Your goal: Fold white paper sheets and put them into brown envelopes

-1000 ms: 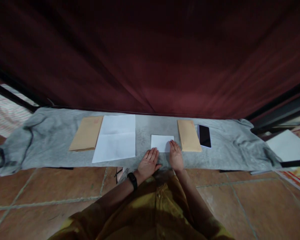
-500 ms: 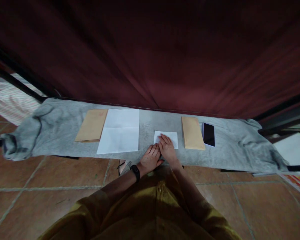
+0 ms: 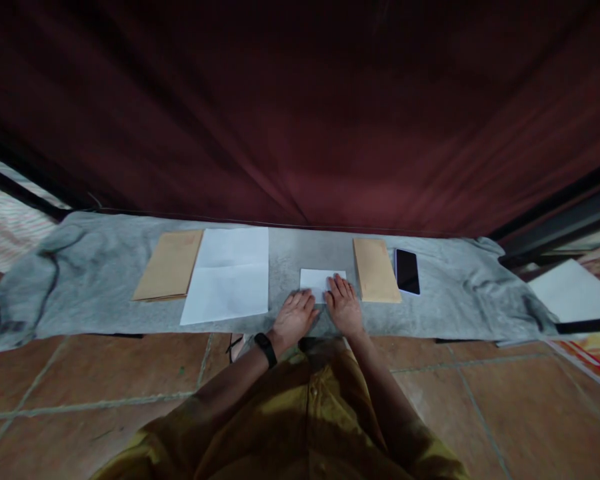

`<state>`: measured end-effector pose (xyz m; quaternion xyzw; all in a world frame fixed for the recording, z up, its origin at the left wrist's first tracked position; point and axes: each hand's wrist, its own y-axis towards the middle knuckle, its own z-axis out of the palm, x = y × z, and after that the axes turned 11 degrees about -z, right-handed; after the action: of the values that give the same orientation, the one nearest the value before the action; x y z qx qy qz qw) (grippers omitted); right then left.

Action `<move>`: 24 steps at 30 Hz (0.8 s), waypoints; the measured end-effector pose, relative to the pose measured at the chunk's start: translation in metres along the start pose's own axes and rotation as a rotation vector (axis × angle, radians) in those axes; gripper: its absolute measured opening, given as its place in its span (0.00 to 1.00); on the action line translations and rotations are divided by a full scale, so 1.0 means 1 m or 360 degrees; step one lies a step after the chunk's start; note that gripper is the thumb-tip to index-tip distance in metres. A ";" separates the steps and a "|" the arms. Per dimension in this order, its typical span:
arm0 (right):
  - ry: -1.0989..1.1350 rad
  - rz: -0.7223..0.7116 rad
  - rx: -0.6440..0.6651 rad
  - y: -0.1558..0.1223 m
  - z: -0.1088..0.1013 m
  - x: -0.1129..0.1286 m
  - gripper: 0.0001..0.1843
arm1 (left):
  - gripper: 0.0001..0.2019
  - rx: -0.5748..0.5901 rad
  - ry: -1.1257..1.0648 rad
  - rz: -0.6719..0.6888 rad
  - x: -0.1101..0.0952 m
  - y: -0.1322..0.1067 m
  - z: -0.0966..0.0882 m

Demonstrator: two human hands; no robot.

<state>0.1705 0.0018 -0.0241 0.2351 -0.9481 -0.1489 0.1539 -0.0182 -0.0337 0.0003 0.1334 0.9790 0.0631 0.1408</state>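
A small folded white paper (image 3: pixel 316 279) lies on a grey cloth (image 3: pixel 105 267) spread on the floor. My right hand (image 3: pixel 344 305) lies flat on the paper's near right part, fingers stretched out. My left hand (image 3: pixel 295 315), with a black band at the wrist, rests flat beside it, fingertips at the paper's near left corner. Neither hand grips anything.
On the cloth lie a larger creased white sheet (image 3: pixel 227 275), a brown envelope (image 3: pixel 169 265) to its left, another brown envelope (image 3: pixel 376 270) right of the hands, and a black phone (image 3: pixel 407 271). A dark red curtain (image 3: pixel 300 113) hangs behind. More white paper (image 3: pixel 573 291) sits far right on the tiled floor.
My right hand slid from the paper's right edge to its left part and back toward the middle, pressing it flat. My left hand stayed at the near left corner. The view shifted slightly.
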 end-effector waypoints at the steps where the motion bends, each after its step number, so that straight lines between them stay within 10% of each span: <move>1: -0.0011 -0.0003 -0.0002 0.000 0.000 0.000 0.26 | 0.19 -0.0012 -0.0005 -0.0031 -0.001 0.004 0.001; 9: -0.0117 -0.0097 -0.0030 -0.005 0.005 0.000 0.33 | 0.24 -0.0091 0.0093 -0.0137 0.014 0.021 -0.019; 19: -0.0162 -0.0128 -0.0059 -0.009 0.015 -0.004 0.35 | 0.41 -0.0515 0.0307 -0.1757 0.233 -0.003 -0.118; 24: -0.0160 -0.0113 -0.0043 -0.009 0.015 -0.004 0.36 | 0.44 -0.0258 0.0138 -0.2043 0.278 -0.035 -0.128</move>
<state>0.1719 -0.0008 -0.0422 0.2586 -0.9436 -0.1786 0.1038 -0.3212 -0.0002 0.0442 -0.4920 0.8610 0.0453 0.1206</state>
